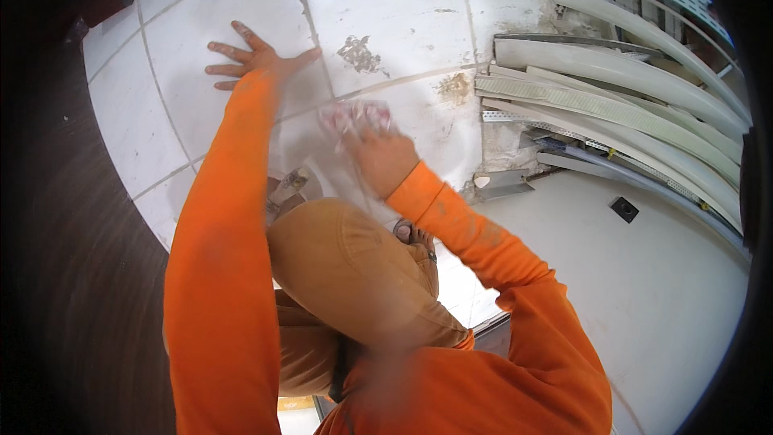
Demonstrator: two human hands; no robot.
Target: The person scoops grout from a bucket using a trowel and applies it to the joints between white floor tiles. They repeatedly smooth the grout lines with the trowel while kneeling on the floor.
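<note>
My left hand (256, 60) lies flat on the white floor tiles (217, 8), its fingers spread and holding nothing. Further right, my right hand (383, 157) is closed on a crumpled red-and-white cloth (358, 118) and presses it to the tiles near a joint between them. That hand and the cloth are a little blurred. Just beyond the cloth, a dark grey smudge (361, 55) marks the tile. Brownish stains (456, 89) show to the right of it.
Long pale trunking strips and metal profiles (620, 105) are piled at the right. Below them stands a white panel (612, 290) with a small black square piece (624, 209). Dark brown wood-like surface (88, 258) runs along the left. My bent knee (338, 250) is close to my right hand.
</note>
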